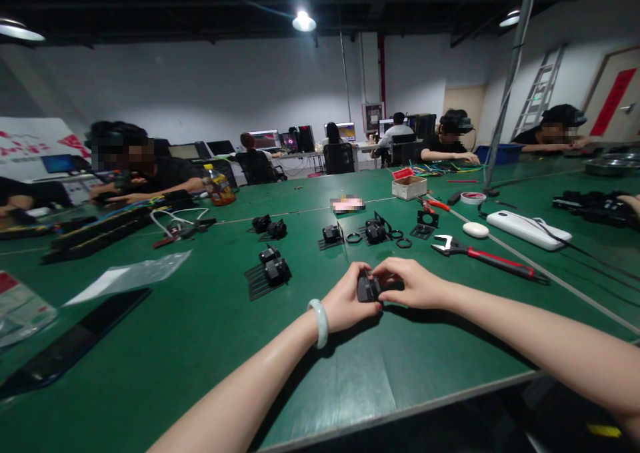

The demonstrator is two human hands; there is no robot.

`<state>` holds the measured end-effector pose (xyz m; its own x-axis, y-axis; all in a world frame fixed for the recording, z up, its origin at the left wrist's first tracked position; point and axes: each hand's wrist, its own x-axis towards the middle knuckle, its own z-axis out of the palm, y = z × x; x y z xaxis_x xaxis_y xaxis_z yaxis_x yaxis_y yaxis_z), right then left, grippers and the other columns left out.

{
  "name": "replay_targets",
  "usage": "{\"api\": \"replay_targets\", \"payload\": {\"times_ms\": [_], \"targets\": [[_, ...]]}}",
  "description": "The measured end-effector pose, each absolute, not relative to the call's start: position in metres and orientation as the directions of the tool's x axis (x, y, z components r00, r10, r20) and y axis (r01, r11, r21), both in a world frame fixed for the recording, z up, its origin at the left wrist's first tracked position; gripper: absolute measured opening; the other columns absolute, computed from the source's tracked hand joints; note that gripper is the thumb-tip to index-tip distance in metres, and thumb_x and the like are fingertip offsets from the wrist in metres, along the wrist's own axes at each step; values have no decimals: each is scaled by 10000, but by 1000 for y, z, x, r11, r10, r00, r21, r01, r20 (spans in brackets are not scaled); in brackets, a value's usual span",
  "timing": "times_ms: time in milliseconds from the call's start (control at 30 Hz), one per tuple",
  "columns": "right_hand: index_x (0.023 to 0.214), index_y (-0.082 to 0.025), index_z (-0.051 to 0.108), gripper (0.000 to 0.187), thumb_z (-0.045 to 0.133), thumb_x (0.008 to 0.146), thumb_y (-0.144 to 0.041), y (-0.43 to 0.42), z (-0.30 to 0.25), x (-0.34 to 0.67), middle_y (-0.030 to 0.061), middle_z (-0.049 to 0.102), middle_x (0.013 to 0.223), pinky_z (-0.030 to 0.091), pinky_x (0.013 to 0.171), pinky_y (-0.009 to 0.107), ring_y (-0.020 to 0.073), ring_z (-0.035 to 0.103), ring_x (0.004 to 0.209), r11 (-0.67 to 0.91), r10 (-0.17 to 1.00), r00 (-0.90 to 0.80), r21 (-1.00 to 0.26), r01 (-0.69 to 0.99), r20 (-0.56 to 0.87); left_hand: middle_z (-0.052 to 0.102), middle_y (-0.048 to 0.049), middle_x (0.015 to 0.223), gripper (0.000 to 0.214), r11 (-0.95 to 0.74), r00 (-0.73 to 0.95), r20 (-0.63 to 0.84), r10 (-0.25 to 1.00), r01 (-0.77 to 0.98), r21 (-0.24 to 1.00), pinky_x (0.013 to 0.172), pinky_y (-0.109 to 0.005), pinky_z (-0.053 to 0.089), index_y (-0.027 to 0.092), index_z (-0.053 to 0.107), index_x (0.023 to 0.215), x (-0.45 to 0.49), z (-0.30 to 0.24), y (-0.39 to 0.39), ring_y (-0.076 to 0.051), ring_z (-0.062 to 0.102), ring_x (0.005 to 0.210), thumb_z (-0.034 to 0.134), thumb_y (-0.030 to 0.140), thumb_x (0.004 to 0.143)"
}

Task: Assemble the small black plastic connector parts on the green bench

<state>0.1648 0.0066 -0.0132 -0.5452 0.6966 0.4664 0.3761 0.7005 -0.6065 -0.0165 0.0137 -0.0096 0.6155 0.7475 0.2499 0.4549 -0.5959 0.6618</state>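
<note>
Between both hands, just above the green table (320,373), is a small black plastic part (369,288); its exact kind is hard to make out. My left hand (346,298) has its fingers wrapped round it from the left. From the right, my right hand (411,283) pinches the same part with thumb and fingers. Beyond the hands lie black ring nuts (354,238) and black fittings on slotted plates (376,231). More of these black fittings (274,270) sit to the left. A square black plate with a round hole (427,218) stands farther right.
An adjustable wrench (490,258), a white oval object (475,230), a white power bank-like case (529,230) and a tape roll (473,198) lie right. A small box (409,186) and pliers (434,204) are farther back. A dark phone-like slab (75,340) lies left. Other people sit around.
</note>
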Motion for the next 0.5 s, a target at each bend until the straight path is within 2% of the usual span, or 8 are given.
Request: {"api": "replay_targets", "payload": {"times_ms": [500], "targets": [[919, -169, 511, 352, 617, 583, -169, 8, -15, 164, 34, 537, 866, 461, 688, 290, 145, 531, 780, 682, 713, -530, -630, 371, 459, 439, -10, 881, 509, -601, 617, 261, 743, 442, 666, 672, -267, 395, 158, 327, 1008, -16, -10, 13, -140, 444, 774, 575, 189, 565]]}}
